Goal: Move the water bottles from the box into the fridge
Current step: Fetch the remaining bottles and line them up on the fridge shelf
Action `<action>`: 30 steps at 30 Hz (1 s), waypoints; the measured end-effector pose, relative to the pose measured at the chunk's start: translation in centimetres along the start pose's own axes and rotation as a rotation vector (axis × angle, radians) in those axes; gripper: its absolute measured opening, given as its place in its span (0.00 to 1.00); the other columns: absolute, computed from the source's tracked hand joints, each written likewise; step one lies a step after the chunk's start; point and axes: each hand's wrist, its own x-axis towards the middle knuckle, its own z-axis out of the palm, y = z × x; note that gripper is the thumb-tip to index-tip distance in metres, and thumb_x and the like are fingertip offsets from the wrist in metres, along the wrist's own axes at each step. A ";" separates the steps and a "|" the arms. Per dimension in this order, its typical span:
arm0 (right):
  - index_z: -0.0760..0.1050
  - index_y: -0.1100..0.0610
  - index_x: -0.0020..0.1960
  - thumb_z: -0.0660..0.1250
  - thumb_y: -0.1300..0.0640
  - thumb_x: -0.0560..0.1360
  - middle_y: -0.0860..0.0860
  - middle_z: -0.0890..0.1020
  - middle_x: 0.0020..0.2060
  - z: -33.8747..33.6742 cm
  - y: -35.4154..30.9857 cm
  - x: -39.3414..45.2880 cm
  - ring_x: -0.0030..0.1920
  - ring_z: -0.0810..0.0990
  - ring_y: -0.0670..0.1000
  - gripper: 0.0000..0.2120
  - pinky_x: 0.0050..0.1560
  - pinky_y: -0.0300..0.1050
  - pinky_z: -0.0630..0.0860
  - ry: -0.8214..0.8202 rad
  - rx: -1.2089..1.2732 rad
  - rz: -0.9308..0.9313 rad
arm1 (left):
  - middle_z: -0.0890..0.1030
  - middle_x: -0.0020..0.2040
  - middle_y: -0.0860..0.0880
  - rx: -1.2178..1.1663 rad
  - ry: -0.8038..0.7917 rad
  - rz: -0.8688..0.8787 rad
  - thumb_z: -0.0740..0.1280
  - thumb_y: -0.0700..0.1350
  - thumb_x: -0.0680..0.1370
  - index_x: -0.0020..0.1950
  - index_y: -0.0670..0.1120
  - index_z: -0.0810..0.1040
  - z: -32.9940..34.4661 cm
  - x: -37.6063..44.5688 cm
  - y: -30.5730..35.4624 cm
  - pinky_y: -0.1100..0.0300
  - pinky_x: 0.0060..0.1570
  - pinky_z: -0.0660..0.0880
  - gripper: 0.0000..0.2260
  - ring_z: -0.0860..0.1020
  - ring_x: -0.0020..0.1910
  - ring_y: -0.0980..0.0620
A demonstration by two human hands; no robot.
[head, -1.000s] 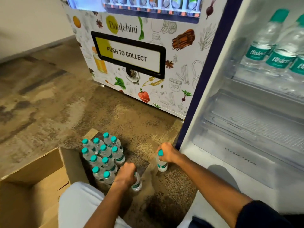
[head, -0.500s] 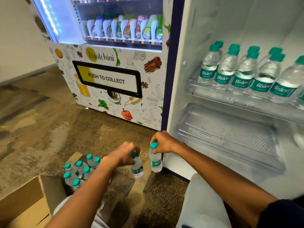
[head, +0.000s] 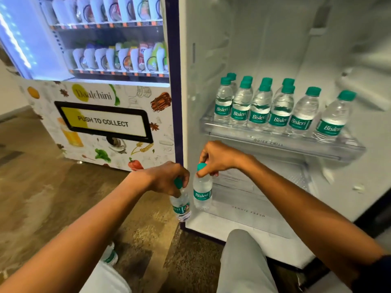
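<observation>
Nearest, a knee [head: 243, 261] in grey cloth sits low before the fridge [head: 211, 49], and one bottle top [head: 110, 253] shows at the bottom edge where a second ago the whole box and its cluster filled that corner. The view has swung up and away from the box, which is now out of sight. Both hands have lifted clear of the floor: the left hand [head: 167, 178] is closed around the cap of a bottle [head: 181, 205] that hangs slightly tilted, and the right hand [head: 220, 158] grips another bottle [head: 202, 192] by its neck, upright, just at the fridge's open front. The two bottles are nearly touching, below the shelf [head: 275, 142]. On that shelf stands a row of bottles [head: 281, 111] with space left at its right end. The carry is half done; setting both down there looks like the next step.
</observation>
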 end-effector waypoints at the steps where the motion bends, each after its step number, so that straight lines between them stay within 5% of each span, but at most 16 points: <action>1: 0.83 0.58 0.42 0.79 0.55 0.68 0.51 0.84 0.32 -1.2 0.1 -0.7 0.27 0.80 0.44 0.08 0.33 0.38 0.77 0.006 0.001 0.007 | 0.78 0.50 0.52 0.006 0.012 0.018 0.75 0.43 0.71 0.48 0.52 0.77 -0.8 0.4 0.8 0.62 0.50 0.77 0.10 0.76 0.50 0.52; 5: 0.83 0.60 0.42 0.79 0.56 0.68 0.52 0.84 0.31 -6.0 0.5 -3.3 0.27 0.80 0.45 0.09 0.33 0.37 0.77 0.061 0.010 0.028 | 0.79 0.47 0.54 0.014 0.057 0.112 0.75 0.45 0.72 0.49 0.52 0.79 -4.8 1.7 4.0 0.66 0.44 0.75 0.09 0.78 0.47 0.54; 18: 0.84 0.60 0.42 0.78 0.56 0.70 0.52 0.83 0.31 -17.4 1.6 -11.1 0.27 0.75 0.45 0.08 0.33 0.40 0.75 0.362 0.118 0.073 | 0.83 0.48 0.46 0.082 0.378 0.369 0.74 0.45 0.73 0.55 0.42 0.82 -15.4 5.2 11.9 0.52 0.47 0.79 0.13 0.80 0.44 0.49; 22: 0.84 0.60 0.41 0.77 0.56 0.70 0.52 0.81 0.28 -20.6 1.6 -13.2 0.26 0.73 0.46 0.07 0.30 0.38 0.73 0.496 0.127 0.067 | 0.82 0.47 0.47 0.099 0.471 0.437 0.74 0.46 0.74 0.57 0.43 0.82 -18.2 6.2 14.0 0.63 0.40 0.75 0.14 0.78 0.40 0.53; 25: 0.84 0.63 0.41 0.76 0.58 0.71 0.52 0.80 0.26 -22.9 1.7 -14.3 0.25 0.72 0.46 0.08 0.28 0.38 0.71 0.611 0.144 0.056 | 0.84 0.51 0.45 0.049 0.541 0.473 0.74 0.47 0.74 0.59 0.42 0.81 -20.3 6.7 15.6 0.55 0.49 0.79 0.16 0.81 0.46 0.49; 30: 0.84 0.63 0.39 0.77 0.56 0.69 0.56 0.80 0.30 -26.3 1.9 -15.7 0.28 0.72 0.48 0.10 0.29 0.41 0.70 0.861 0.154 0.038 | 0.84 0.52 0.44 -0.004 0.678 0.489 0.73 0.47 0.74 0.58 0.41 0.81 -23.7 8.0 17.9 0.58 0.50 0.77 0.15 0.80 0.45 0.51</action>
